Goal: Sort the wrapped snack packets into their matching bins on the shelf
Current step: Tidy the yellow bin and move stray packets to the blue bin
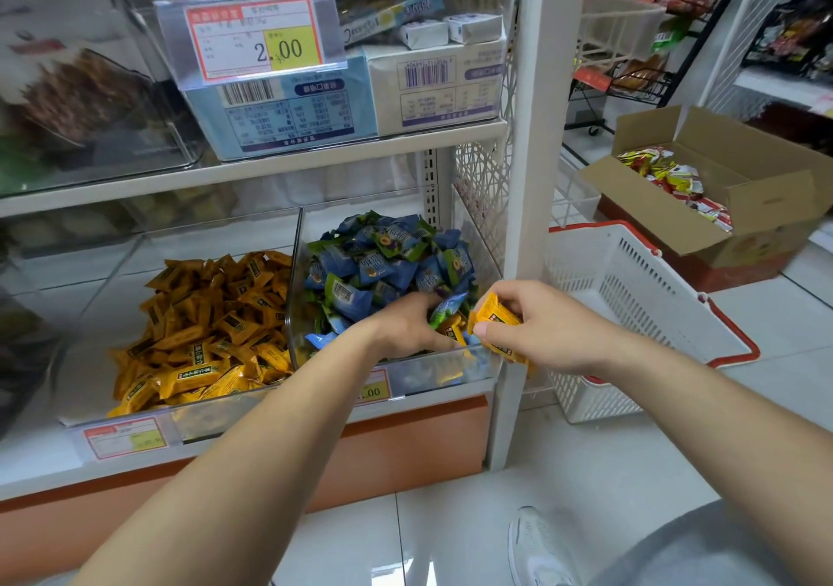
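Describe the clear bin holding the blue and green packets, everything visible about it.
The clear bin looks like transparent plastic, with a low front lip and taller side walls. It sits on the lower shelf, at the right end, beside a similar bin of orange packets. Blue and green packets are heaped high inside; a few orange ones lie near the front. The left hand reaches into it, and the right hand holds orange packets at its front right corner.

You can read "2.00" on the upper price tag. On the lower price tag you see only ".00"; other print is too blurred.
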A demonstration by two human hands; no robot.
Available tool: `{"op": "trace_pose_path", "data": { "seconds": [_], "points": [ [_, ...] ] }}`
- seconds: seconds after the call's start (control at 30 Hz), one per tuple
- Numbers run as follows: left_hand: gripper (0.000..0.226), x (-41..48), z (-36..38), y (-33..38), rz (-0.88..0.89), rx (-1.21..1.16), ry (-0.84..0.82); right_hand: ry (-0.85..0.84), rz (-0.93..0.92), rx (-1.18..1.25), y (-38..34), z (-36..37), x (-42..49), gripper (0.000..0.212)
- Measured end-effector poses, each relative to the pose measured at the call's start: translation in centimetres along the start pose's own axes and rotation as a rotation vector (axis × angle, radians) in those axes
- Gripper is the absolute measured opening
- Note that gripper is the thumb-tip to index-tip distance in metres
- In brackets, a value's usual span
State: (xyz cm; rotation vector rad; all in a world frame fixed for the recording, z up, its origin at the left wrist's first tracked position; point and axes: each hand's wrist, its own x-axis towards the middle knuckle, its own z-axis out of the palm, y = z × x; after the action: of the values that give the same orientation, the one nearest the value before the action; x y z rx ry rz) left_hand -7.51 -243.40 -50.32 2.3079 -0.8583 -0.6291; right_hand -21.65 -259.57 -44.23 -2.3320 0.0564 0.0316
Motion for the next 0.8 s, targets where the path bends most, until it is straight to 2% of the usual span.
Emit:
{"op": "trace_pose_path", "data": {
  "seconds": [0.17, 0.3, 0.4, 0.53, 0.6, 0.7, 0.8],
  "points": [
    [0.052, -0.4, -0.1, 0.3, 0.038, -0.006, -0.022, -0.004, 0.001, 0.0, -0.1, -0.2, 0.1, 0.017],
    [0.041, -1.2, -2.2, 1.1, 0.006, -0.035, 0.084, 0.036, -0.033, 0.039, 0.2, -0.3, 0.3, 0.014],
    [0.035, -2.0, -3.6, 1.7, -0.036, -0.1, 0.038, 0.086, -0.105, 0.102, 0.2, 0.3, 0.8, 0.031],
    [0.045, -3.3, -4.7, 2.3, 0.001, -0.086, 0.01, 0.012, -0.192, 0.094, -1.5, 2.1, 2.6, 0.055],
    [0.048, -4.0, -5.0, 2.3, -0.003, -0.061, 0.014, 0.015, -0.179, 0.038, -2.1, 2.8, 4.1, 0.047],
    [0.037, -5.1, -5.2, 1.7, -0.019, -0.074, 0.001, 0.118, -0.133, -0.01, -2.1, 3.4, 5.9, 0.029],
    [0.036, -6.3, -5.4, 0.9, -0.006, -0.139, 0.049, 0.219, -0.085, -0.024, -1.8, 3.8, 6.6, 0.036]
  ]
}}
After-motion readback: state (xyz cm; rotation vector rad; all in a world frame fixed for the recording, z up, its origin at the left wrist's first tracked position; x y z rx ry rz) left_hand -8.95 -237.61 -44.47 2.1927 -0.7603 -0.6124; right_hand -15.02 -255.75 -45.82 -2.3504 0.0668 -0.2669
